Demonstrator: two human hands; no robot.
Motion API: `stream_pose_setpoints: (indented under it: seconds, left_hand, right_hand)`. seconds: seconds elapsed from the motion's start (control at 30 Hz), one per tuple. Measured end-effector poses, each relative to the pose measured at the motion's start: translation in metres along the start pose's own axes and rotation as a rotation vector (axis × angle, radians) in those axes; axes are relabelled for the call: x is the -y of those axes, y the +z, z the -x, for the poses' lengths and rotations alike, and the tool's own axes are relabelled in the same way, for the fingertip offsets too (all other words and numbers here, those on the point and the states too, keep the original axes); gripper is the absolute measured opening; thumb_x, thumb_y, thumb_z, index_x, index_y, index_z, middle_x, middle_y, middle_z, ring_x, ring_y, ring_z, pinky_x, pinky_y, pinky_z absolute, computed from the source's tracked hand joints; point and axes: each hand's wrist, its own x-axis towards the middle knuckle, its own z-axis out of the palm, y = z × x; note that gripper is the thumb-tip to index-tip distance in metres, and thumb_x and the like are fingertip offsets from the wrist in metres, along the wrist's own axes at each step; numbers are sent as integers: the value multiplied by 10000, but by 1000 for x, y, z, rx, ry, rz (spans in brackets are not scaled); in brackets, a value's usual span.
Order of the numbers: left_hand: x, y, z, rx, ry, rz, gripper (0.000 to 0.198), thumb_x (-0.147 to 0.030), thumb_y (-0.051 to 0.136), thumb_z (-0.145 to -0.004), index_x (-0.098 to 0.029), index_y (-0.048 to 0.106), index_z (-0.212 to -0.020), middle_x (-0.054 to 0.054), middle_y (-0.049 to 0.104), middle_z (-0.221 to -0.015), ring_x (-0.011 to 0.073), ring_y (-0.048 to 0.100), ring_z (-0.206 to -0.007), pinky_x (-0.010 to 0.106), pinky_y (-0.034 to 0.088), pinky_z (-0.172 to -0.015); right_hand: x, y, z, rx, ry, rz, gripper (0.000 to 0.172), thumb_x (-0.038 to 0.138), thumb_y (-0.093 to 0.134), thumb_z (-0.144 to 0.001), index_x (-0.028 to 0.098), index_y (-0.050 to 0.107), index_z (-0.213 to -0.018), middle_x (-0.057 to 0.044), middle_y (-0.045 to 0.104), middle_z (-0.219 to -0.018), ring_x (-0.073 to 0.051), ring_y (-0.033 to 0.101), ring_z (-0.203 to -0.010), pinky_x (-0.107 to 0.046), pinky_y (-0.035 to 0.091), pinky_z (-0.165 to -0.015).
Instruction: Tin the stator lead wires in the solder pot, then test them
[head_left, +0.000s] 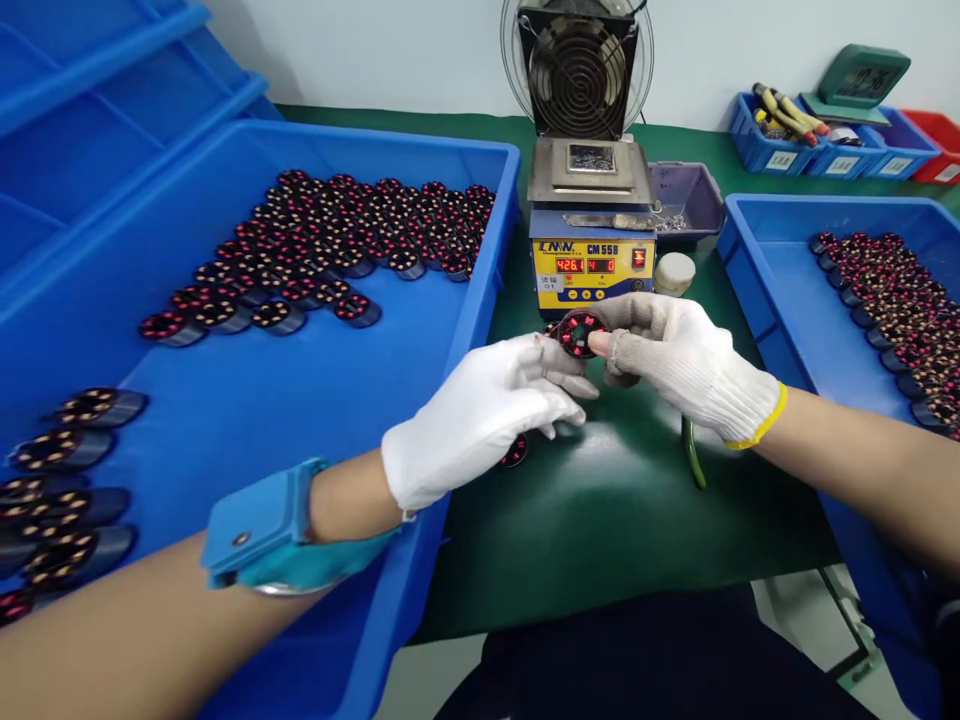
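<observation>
A round motor stator point(576, 334), dark with red windings, is pinched between the thumb and fingers of my right hand point(675, 350). That hand wears a knitted glove with a yellow cuff and a bare thumb tip. My left hand point(495, 410), in a white glove, reaches in from the left with its fingers stretched out and apart, just under the stator's edge. Whether those fingers touch it I cannot tell. Another red-wound stator point(514, 452) shows partly on the green mat point(600, 540) below my left hand.
A yellow-fronted solder pot point(592, 265) stands ahead, a fan point(581, 75) behind it. Blue trays with many stators flank me, one left point(315, 420), one right point(795, 300). A purple bin point(694, 190), a white round container point(675, 272) and a green-handled tool point(693, 455) are nearby.
</observation>
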Motion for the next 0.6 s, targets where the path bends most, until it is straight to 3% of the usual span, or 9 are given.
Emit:
stream_pose_setpoints:
  seconds: [0.1,0.17,0.27,0.37,0.5,0.53,0.6]
  left_hand:
    - [-1,2,5,-22,33,-120,139,-281,674,-654,-183,597,-714,41,679,-659,188,637,-546,286,484,-467]
    - [-1,4,6,-157,73,-252,273,-370,693,-673,-196,506,-576,9,596,-543,145,550,-454,274,439,-435]
    - [0,8,2,-376,102,-424,385,-480,724,-669,-202,476,-573,-21,541,-499,119,493,-446,254,396,-435]
    - [4,12,1,-334,134,-382,297,-464,651,-767,-205,541,-672,-25,585,-550,128,537,-482,250,429,-470]
    - [6,10,11,-135,255,-400,243,-346,572,-808,-210,574,-606,-2,616,-581,130,553,-506,258,440,-502]
    - [5,8,14,-119,291,-434,276,-331,584,-787,-209,538,-544,0,588,-541,127,530,-492,260,422,-491]
    - [4,5,14,-207,322,-437,347,-339,605,-765,-211,450,-482,-3,525,-474,122,492,-467,259,395,-466]
  right_hand:
    - [-4,-4,-3,-56,-11,87,165,194,732,-767,167,668,-916,0,678,-813,-84,594,-595,-184,511,-548]
    - [-3,-4,-3,-68,-9,97,192,213,751,-756,167,667,-922,-1,679,-809,-93,602,-606,-190,522,-554]
    - [0,1,1,-69,17,72,187,189,752,-750,160,660,-911,-3,682,-803,-100,615,-629,-196,538,-575]
    - [0,5,3,-54,26,52,162,173,740,-763,157,657,-901,-8,685,-813,-99,622,-638,-197,542,-579]
    - [-3,3,2,-60,4,37,179,190,751,-759,161,656,-908,-2,681,-815,-84,612,-606,-182,535,-556]
    - [-4,2,2,-69,3,35,189,196,757,-754,161,655,-909,1,679,-808,-82,610,-601,-180,533,-551]
    - [-2,2,2,-80,1,29,194,201,761,-747,158,651,-900,2,676,-793,-82,608,-594,-180,533,-545]
